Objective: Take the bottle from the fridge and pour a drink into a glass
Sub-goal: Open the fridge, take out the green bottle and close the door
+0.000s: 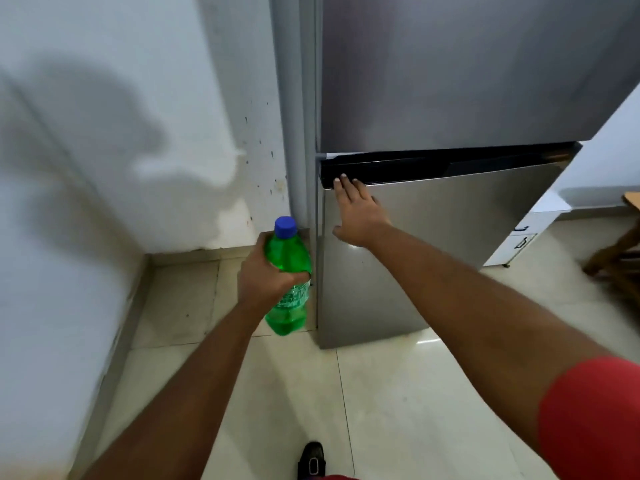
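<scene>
A green plastic bottle [288,258] with a blue cap is upright in my left hand [265,271], which grips it around the middle, just left of the fridge. The silver fridge [450,244] fills the upper right; its lower door looks pushed against the body. My right hand [356,213] lies flat on that lower door, fingers spread, fingertips at the black handle strip along the door's top edge. No glass is in view.
A white wall [104,168] with stains runs along the left and meets the fridge's side in a corner. Pale floor tiles [398,393] lie below. A white cabinet [519,237] and a wooden chair [620,258] stand at the right. My shoe [311,459] shows at the bottom.
</scene>
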